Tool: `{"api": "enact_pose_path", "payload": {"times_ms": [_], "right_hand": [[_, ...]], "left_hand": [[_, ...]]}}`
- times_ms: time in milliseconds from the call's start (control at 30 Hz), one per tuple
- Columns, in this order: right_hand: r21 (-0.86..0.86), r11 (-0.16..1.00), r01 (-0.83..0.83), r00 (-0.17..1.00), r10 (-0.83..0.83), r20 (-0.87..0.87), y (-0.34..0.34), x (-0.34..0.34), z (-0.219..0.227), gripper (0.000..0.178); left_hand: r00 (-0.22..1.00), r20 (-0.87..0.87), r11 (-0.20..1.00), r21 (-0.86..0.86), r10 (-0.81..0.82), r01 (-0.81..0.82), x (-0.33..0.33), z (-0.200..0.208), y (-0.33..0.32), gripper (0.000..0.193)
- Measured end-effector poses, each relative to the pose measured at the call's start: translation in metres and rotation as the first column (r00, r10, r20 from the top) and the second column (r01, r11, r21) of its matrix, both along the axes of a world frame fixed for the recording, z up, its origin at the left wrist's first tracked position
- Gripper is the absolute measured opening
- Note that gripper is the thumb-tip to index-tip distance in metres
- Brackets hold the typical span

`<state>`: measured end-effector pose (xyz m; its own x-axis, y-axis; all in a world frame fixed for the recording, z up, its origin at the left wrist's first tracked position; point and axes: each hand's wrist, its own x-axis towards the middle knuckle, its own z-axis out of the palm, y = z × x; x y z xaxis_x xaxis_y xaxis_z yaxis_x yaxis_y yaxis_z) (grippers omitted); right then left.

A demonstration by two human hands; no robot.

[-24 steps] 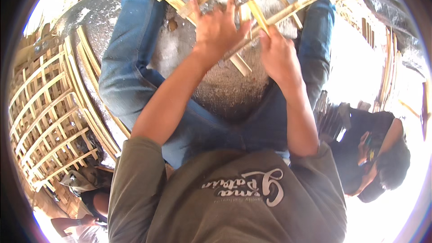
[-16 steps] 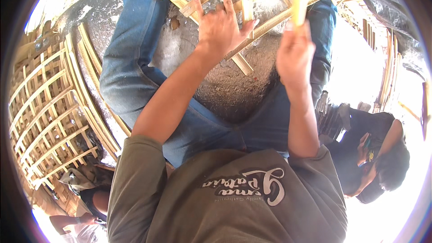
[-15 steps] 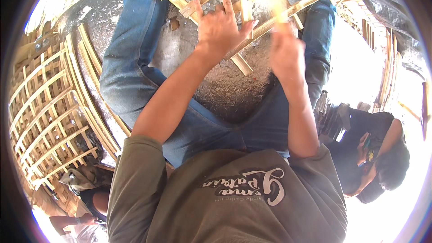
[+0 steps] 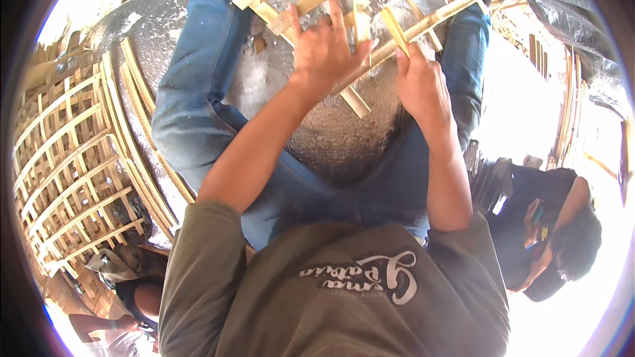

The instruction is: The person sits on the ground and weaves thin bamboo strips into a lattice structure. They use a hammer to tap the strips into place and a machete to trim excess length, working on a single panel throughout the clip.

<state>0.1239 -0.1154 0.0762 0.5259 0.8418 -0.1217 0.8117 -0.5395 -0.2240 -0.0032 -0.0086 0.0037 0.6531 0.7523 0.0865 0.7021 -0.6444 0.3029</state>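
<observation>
My left hand rests on the bamboo lattice by its near corner; its fingers are spread. My right hand grips a hammer.

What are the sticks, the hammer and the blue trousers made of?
The sticks look like split bamboo, or perhaps wood: they're flat, narrow and straw-coloured. The hammer handle is yellow and looks smooth, maybe wood. The hammer head seems to be metal, because it's grey. The trousers look like denim: faded blue, creased cloth.
</observation>
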Motion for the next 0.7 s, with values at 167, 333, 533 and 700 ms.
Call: {"api": "enact_pose_path", "payload": {"times_ms": [167,333,533,700], "right_hand": [[0.117,0.991,0.057,0.994,-0.045,-0.104,-0.004,-0.005,0.032,0.022],[0.162,0.986,0.047,0.998,-0.04,-0.049,-0.001,-0.005,0.022,0.023],[0.137,0.987,0.08,0.985,-0.058,-0.161,-0.011,0.004,0.012,0.027],[0.357,0.926,0.12,0.984,-0.064,-0.166,-0.012,0.005,0.038,0.021]], "left_hand": [[0.987,-0.162,0.979,-0.205,-0.022,-0.012,0.004,0.013,0.004,0.103],[0.992,-0.123,0.994,-0.109,-0.025,0.011,0.004,0.008,0.004,0.099],[1.0,0.03,1.0,-0.029,-0.004,0.005,0.002,-0.003,0.003,0.103],[0.998,-0.062,0.998,-0.065,-0.002,-0.002,0.002,0.001,0.005,0.104]]}}
